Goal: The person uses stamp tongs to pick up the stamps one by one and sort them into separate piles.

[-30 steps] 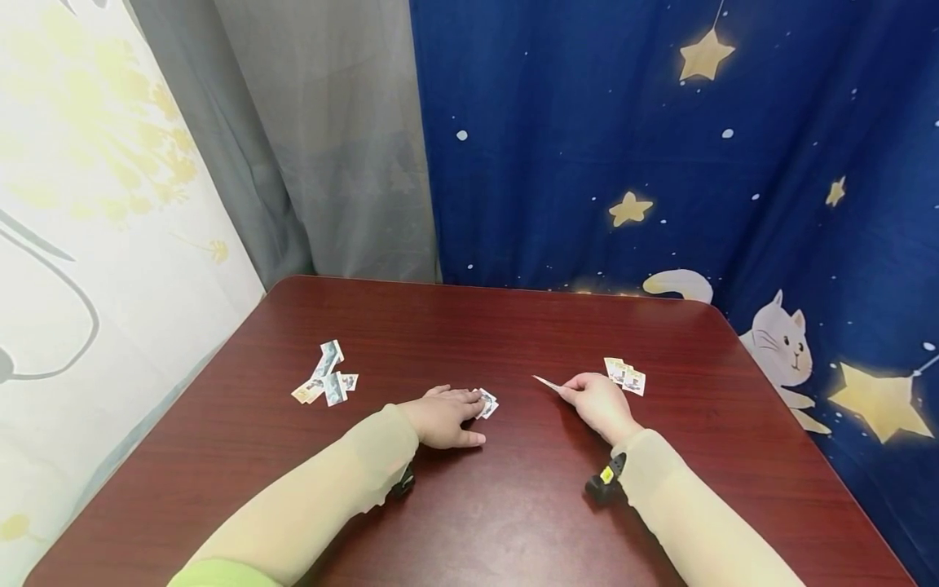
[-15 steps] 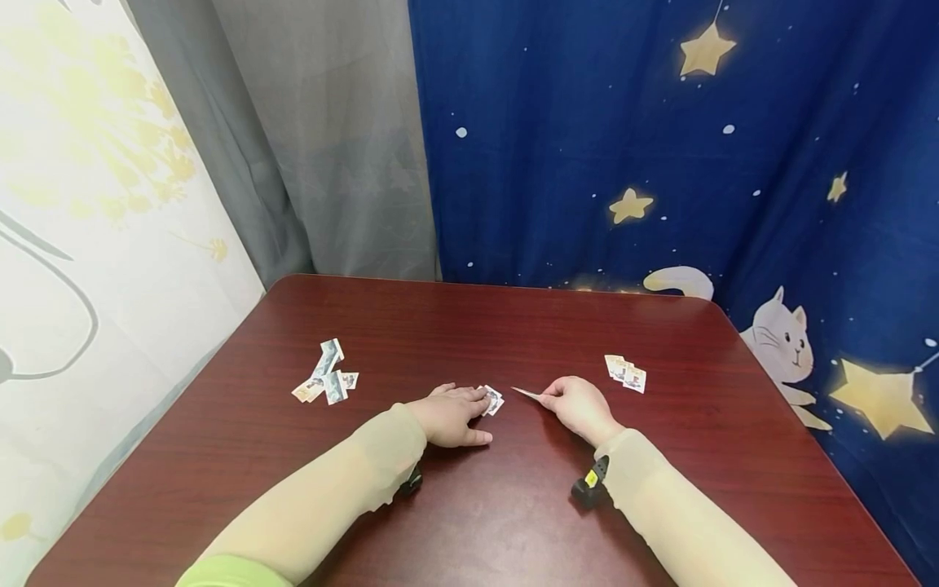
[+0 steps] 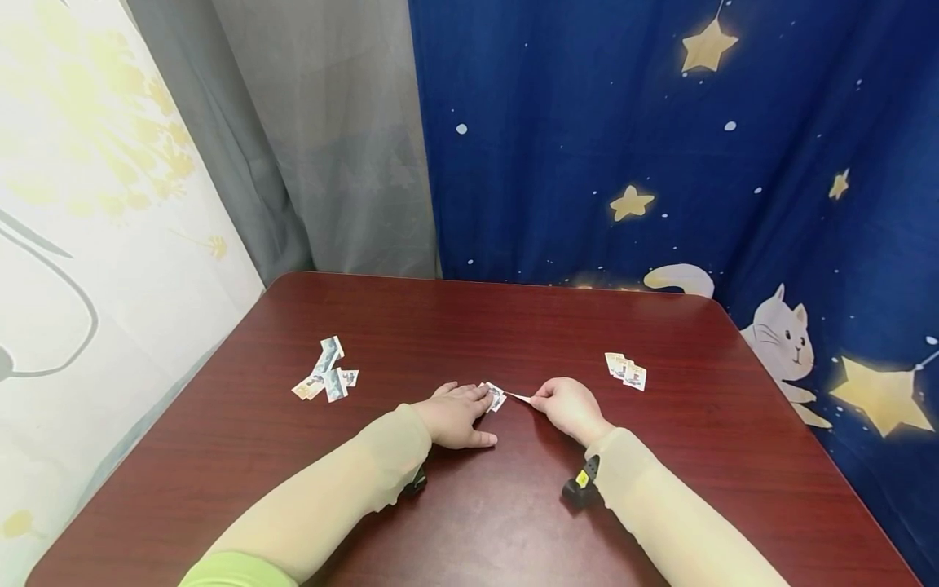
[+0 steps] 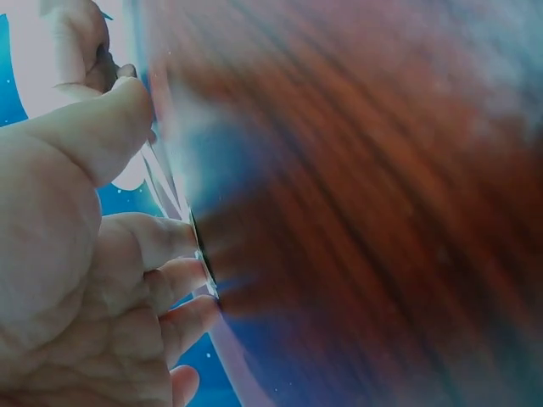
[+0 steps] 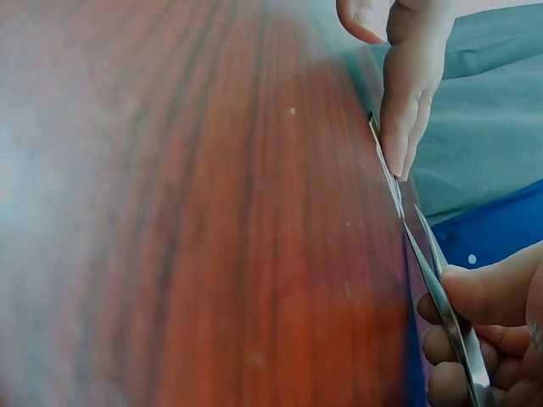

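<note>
In the head view my left hand [image 3: 458, 417] lies with fingers straight, fingertips on a small overlapping pile of printed cards [image 3: 497, 398] near the table's middle. Its fingers hide part of that pile. My right hand [image 3: 574, 405] pinches a pair of metal tweezers [image 5: 443, 298] between thumb and fingers, prongs apart. The tweezer tips point left, right at the edge of the cards. From the right wrist, the cards [image 5: 388, 174] show edge-on as a thin stack under the left fingertips.
On the reddish-brown table [image 3: 469, 326], several overlapping cards [image 3: 336, 386] lie at the left. Another overlapping group of cards [image 3: 635, 376] sits at the right. Behind the table hang a grey curtain [image 3: 345, 147] and a blue star-patterned curtain [image 3: 543, 163].
My right hand has moved left with the tweezers, bringing their tips to the card pile. The left hand has shifted slightly right, still on the cards.
</note>
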The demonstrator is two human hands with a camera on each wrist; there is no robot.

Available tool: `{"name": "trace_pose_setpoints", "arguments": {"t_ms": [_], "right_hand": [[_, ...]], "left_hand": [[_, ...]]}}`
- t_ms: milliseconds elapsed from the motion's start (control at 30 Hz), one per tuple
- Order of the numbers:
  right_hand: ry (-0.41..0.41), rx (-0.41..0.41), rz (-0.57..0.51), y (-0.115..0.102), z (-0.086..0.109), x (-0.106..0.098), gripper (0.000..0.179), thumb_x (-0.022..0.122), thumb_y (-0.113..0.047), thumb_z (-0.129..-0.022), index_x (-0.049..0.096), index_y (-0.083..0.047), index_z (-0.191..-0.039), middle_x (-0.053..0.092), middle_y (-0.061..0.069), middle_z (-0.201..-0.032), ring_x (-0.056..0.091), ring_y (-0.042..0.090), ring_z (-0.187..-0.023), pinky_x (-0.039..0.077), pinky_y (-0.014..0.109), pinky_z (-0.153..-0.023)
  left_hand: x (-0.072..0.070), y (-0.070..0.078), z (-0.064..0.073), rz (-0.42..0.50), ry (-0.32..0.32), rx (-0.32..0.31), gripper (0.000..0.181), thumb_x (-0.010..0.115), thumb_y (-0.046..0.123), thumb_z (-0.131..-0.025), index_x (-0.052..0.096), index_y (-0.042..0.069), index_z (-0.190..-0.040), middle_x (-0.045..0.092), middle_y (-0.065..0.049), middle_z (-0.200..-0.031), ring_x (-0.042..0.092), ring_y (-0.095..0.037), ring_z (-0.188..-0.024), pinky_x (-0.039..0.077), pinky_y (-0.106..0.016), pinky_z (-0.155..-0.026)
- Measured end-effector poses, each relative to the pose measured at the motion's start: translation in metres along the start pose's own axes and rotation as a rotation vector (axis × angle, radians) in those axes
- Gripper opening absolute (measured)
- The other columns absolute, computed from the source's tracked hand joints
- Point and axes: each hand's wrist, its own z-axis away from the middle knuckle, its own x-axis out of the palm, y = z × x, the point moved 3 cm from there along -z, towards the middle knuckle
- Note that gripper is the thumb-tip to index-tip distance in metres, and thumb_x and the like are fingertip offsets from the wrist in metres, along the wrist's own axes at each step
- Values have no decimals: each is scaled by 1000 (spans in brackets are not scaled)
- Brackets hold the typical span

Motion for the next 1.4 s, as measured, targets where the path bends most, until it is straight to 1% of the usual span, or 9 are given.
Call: {"name": "trace_pose_setpoints", "arguments": {"t_ms": [167,367,500,633,733,867,1033,1233,1400], "right_hand": [[9,-4,-3,-2,-2,4,12,70,-24,-85,73,-18,-75,65,-8,-75,56,11,-69,47,33,-69],[21,2,-23,-4,-2,7,13,70,-22,-85,72,-17,-73,61,-7,-68,52,11,-64,44,31,-64],[25,6,-23,-5,-2,9,14,70,-21,-85,71,-17,-72,60,-7,-67,51,11,-63,43,31,-63],[30,2,-19,-5,-2,10,14,70,-21,-85,71,-17,-72,60,-7,-68,51,11,-63,43,31,-63],[34,1,-19,-4,-2,10,14,70,-21,-85,71,-17,-72,60,-7,-67,51,11,-63,43,31,-63],[35,2,-22,-3,-3,10,14,71,-21,-85,71,-17,-72,60,-7,-67,51,12,-63,43,31,-63],[36,4,-25,-4,-3,10,14,71,-21,-85,71,-17,-72,61,-7,-68,52,12,-64,43,32,-64],[30,5,-20,-3,-2,9,14,71,-22,-85,71,-18,-72,61,-7,-70,52,12,-65,44,32,-66],[32,4,-12,-1,-1,6,14,71,-21,-85,70,-18,-72,61,-7,-70,53,12,-66,45,32,-67]], "left_hand": [[1,1,-1,-14,5,0,81,50,63,-90,33,12,-151,26,-5,-157,25,-25,-143,15,-46,-115],[1,2,-1,-20,13,0,81,50,64,-90,33,13,-151,27,-4,-157,24,-25,-143,16,-46,-115],[0,-1,1,-2,8,-3,83,50,64,-90,31,12,-152,25,-4,-158,22,-24,-144,15,-46,-115],[-3,-9,4,22,15,-38,85,52,63,-89,30,9,-152,26,-6,-157,22,-25,-144,15,-46,-115],[-4,-16,5,16,21,-72,85,52,63,-89,31,9,-151,28,-6,-156,24,-25,-143,15,-47,-115],[-4,-21,6,2,3,-86,81,51,63,-90,32,13,-152,29,-5,-156,26,-24,-143,15,-49,-115],[-3,-21,5,-8,-18,-78,77,50,64,-90,33,20,-152,27,-6,-157,25,-25,-143,14,-50,-114],[-2,-20,6,-12,-22,-87,79,49,65,-90,33,19,-152,27,-4,-157,24,-24,-143,15,-52,-114],[-1,-24,8,-5,-13,-91,79,50,65,-89,34,18,-151,27,-3,-157,24,-24,-143,14,-53,-113]]}}
